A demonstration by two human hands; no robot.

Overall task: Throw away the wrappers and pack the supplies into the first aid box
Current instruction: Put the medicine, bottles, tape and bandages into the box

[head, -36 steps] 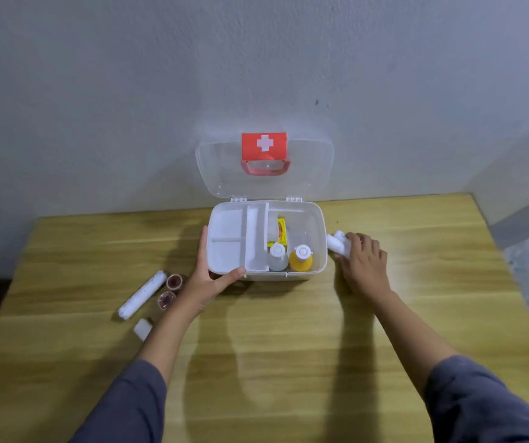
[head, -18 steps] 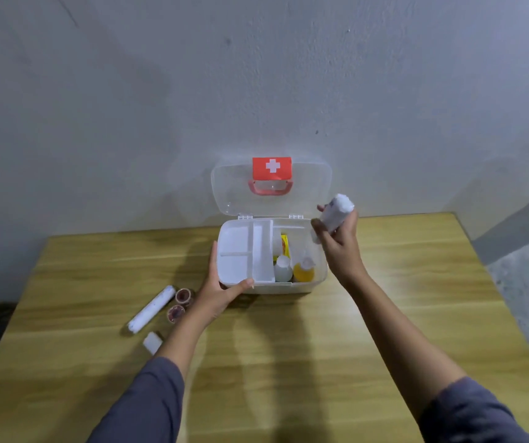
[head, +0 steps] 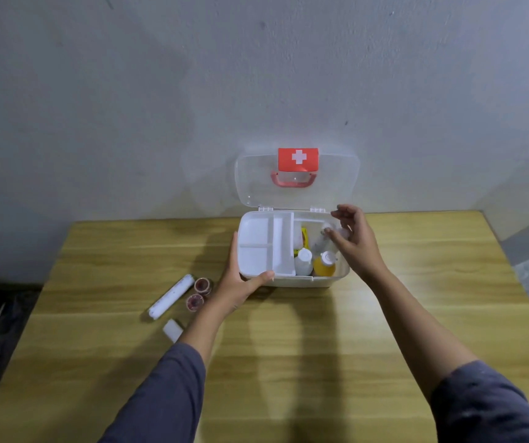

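The white first aid box (head: 288,282) stands open at the table's far edge, its clear lid (head: 333,187) with a red cross label leaning on the wall. A white divided tray (head: 253,233) fills its left half. On the right stand a white bottle (head: 303,261) and an orange bottle (head: 323,267), with a yellow item (head: 304,235) behind. My left hand (head: 240,287) grips the box's front left corner. My right hand (head: 357,246) hovers over the right compartment, its fingertips on a white bandage roll (head: 322,239) that dips into the box.
On the wooden table (head: 288,362), left of the box, lie a long white wrapped roll (head: 171,296), two small reddish tape rolls (head: 202,285) (head: 195,302) and a small white packet (head: 173,329). A grey wall rises right behind the box.
My right hand picked the white roll up from the table right of the box, lifted it, and now lowers it into the right compartment. My left hand stayed on the box.
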